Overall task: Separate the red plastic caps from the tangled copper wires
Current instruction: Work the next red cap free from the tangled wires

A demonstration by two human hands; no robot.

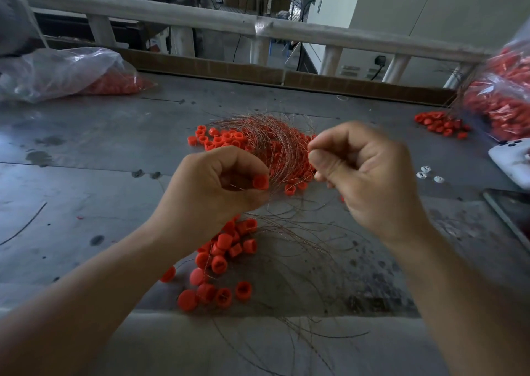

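Head view: left hand (212, 186) pinches red cap (261, 182); right hand (364, 172) pinches copper wires (275, 146); hands apart.

One head-worn wide-angle view looks forward and steeply down onto the scuffed grey metal tabletop (86, 180). It sits close: both forearms enter from the bottom corners, and the left hand (212, 186) and right hand (364, 174) fill mid-frame. The pale wrapped tubular railing (200, 21) crosses the top, with a workshop behind it.
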